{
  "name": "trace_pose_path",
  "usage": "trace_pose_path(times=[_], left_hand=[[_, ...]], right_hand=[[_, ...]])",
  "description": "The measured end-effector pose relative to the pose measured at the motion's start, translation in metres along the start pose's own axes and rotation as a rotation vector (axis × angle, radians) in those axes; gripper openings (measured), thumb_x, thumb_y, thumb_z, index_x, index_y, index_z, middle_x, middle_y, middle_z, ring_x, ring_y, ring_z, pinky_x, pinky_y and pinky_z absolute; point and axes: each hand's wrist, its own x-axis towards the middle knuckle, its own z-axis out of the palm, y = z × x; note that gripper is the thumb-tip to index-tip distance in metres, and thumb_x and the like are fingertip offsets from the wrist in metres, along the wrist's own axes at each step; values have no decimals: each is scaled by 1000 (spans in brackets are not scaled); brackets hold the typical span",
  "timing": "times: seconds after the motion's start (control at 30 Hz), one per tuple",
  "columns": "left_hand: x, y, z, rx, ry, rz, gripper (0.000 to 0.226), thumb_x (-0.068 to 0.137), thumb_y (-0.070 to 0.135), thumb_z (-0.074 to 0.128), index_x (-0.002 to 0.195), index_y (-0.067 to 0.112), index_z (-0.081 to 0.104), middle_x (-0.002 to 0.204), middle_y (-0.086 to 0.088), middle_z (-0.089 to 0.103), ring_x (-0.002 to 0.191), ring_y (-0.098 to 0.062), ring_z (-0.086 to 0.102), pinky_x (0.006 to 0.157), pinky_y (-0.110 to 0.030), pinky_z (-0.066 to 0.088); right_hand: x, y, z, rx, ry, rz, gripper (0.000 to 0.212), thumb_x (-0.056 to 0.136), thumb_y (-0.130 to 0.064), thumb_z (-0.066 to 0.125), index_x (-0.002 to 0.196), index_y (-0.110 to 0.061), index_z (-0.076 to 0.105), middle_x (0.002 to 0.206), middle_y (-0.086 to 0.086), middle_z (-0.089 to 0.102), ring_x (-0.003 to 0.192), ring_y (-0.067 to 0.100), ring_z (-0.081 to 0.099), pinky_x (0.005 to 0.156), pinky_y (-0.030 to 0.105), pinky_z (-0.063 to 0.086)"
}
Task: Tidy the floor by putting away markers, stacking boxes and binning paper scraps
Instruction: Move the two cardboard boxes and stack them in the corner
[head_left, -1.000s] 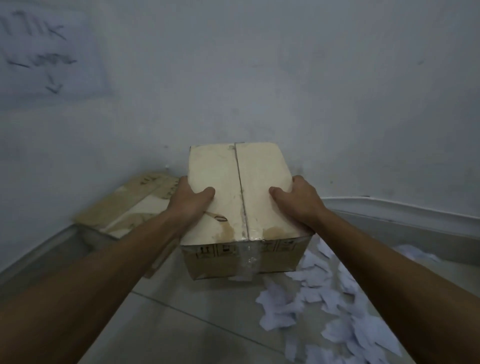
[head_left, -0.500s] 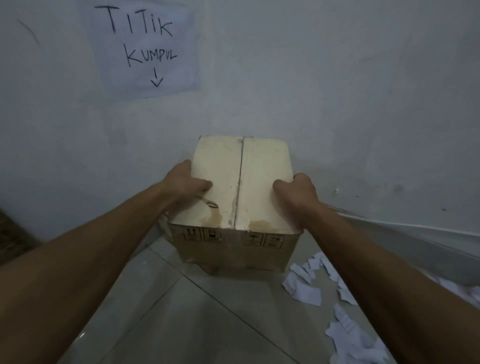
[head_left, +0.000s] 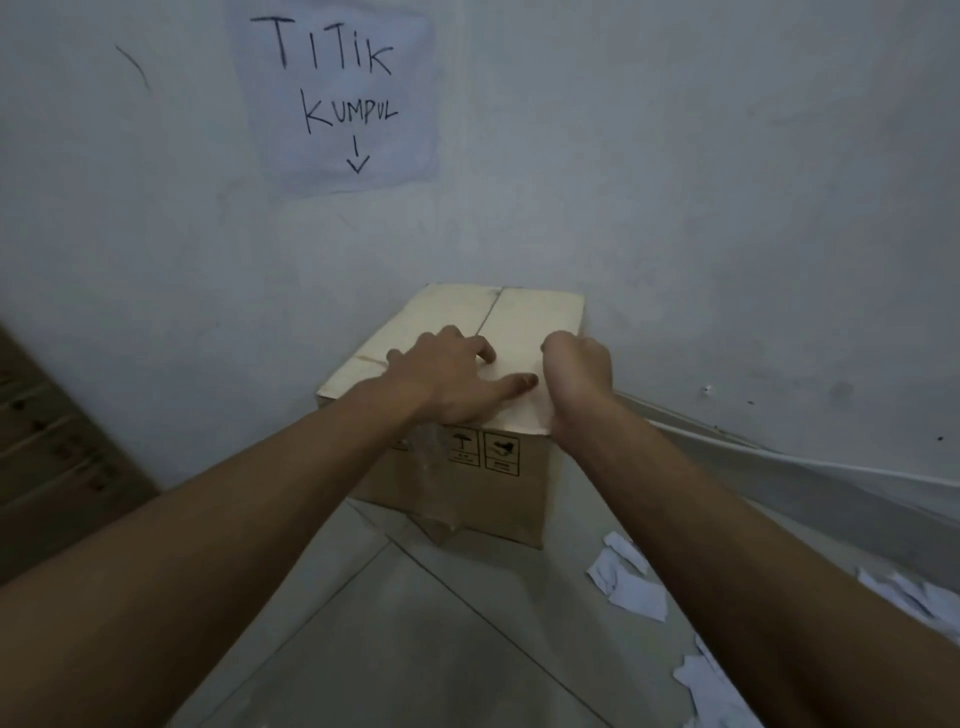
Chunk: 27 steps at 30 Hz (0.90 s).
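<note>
A closed cardboard box (head_left: 498, 483) stands on the tiled floor against the wall, under a handwritten paper sign (head_left: 337, 98) with an arrow pointing down. My left hand (head_left: 447, 374) lies flat on the box's pale top with its fingers spread. My right hand (head_left: 579, 366) is at the top's right edge with its fingers curled; whether they hold the edge is hidden. Torn white paper scraps (head_left: 631, 590) litter the floor to the right of the box. No markers are in view.
A brown flattened carton (head_left: 47, 441) leans at the left wall. More scraps (head_left: 714, 686) lie by my right forearm. A white skirting (head_left: 779, 457) runs along the right wall. Bare floor tiles (head_left: 395, 634) stretch in front of the box.
The box has gone from being carried between both hands to standing on the floor under the sign. My left hand has moved onto its top and flattened; my right hand has shifted at the right edge.
</note>
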Motion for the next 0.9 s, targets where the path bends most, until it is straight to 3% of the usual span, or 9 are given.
trace_pose_path(times=[0.1, 0.23, 0.33, 0.4, 0.5, 0.67, 0.77, 0.87, 0.9], left_hand=[[-13, 4, 3, 2, -91, -10, 122, 43, 103, 31, 144, 36, 36, 153, 0, 35, 137, -30, 37, 104, -61, 32], [-26, 12, 15, -33, -88, -34, 127, 39, 104, 34, 146, 36, 29, 158, 5, 28, 147, -34, 18, 107, -72, 13], [-31, 21, 23, 18, -113, -23, 128, 39, 104, 35, 147, 37, 25, 159, 1, 23, 148, -35, 12, 106, -76, 8], [-33, 29, 29, 63, -127, 29, 118, 45, 97, 41, 146, 38, 24, 155, -3, 27, 145, -36, 17, 105, -75, 13], [-32, 43, 29, 97, -119, 124, 100, 55, 80, 50, 144, 41, 28, 138, -4, 43, 133, -34, 36, 106, -67, 22], [-19, 29, -2, 45, -41, 135, 91, 53, 70, 53, 140, 44, 43, 137, 1, 58, 116, -24, 56, 97, -47, 44], [-19, 4, -3, 47, 6, 123, 81, 60, 62, 56, 138, 43, 47, 137, 0, 59, 113, -23, 59, 93, -41, 48], [-23, -17, 7, -82, 109, 108, 68, 69, 53, 60, 135, 39, 53, 141, 3, 56, 125, -21, 54, 103, -46, 43], [-24, -22, 9, -103, 160, 108, 64, 71, 51, 60, 134, 37, 55, 141, 4, 56, 128, -22, 51, 106, -49, 40]], right_hand=[[-5, 3, -5, 78, -22, 5, 13, 88, -13, 47, 92, -9, 59, 91, 7, 63, 78, 23, 59, 60, 31, 46], [-11, 8, -16, 101, -72, 21, 12, 88, -13, 48, 81, -15, 57, 79, 2, 58, 67, 17, 52, 49, 24, 36], [-8, 15, -29, 28, -82, -17, 15, 87, -10, 48, 84, -14, 62, 86, 8, 63, 70, 19, 54, 56, 29, 46], [-3, 23, -37, -10, -133, -39, 27, 88, -8, 48, 107, -14, 67, 109, 9, 66, 85, 22, 57, 66, 34, 50], [4, 30, -48, -42, -232, -54, 52, 91, -2, 49, 141, -19, 50, 136, 5, 53, 109, 23, 55, 66, 29, 53], [7, 30, -50, 9, -404, -126, 45, 93, 1, 48, 124, -29, 60, 135, 6, 56, 111, 23, 60, 76, 39, 61], [4, 32, -44, -103, -513, -205, 48, 98, -8, 46, 141, -28, 49, 140, -3, 50, 124, 21, 53, 78, 32, 56], [-3, 37, -34, -154, -616, -261, 52, 99, -13, 46, 113, -61, 60, 103, -40, 56, 92, -9, 60, 64, 16, 53], [-5, 40, -31, -192, -638, -273, 53, 99, -14, 47, 110, -64, 60, 91, -48, 51, 82, -14, 58, 60, 11, 50]])
